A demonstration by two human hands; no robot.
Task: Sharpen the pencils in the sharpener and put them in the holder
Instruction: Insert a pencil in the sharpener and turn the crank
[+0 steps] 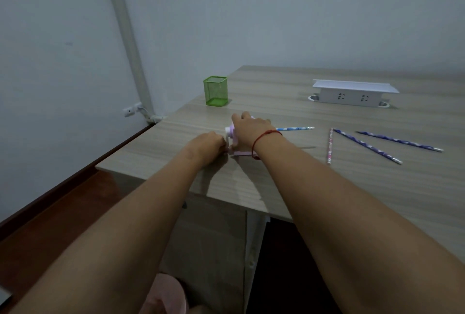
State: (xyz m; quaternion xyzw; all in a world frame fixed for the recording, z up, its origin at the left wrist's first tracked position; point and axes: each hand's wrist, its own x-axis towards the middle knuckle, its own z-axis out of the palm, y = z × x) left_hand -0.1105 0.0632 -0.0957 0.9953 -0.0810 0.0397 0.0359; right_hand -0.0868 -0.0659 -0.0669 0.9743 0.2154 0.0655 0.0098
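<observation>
Nearest you, both forearms reach out over the front edge of the table (pixel 276 183) and meet at the sharpener (pixel 231 135), which sits on the tabletop a little in from that edge. Your left hand (pixel 210 144) is curled tight at the sharpener's left end, fingers wrapped round what looks like the crank (pixel 227 140), though most of it is hidden by your knuckles. Your right hand (pixel 247 128), with a red string (pixel 264 137) at the wrist, is clamped over the top of the body and holds it down. A blue pencil (pixel 295 128) sticks out of the sharpener's right side, lying level above the table, so the first pencil appears to be in the middle of sharpening. Farther right, well apart from your hands, three more pencils lie loose on the wood: a pink one (pixel 330 146) and two purple ones (pixel 367 146) (pixel 400 141); whether their tips are sharp is too small to tell. Beyond the sharpener, near the table's left edge, the green mesh holder (pixel 215 91) stands upright with no pencil in it. At the far right sits a white socket box (pixel 352 93). Judging by this, you are early on: nothing is delivered, and four pencils are left.
</observation>
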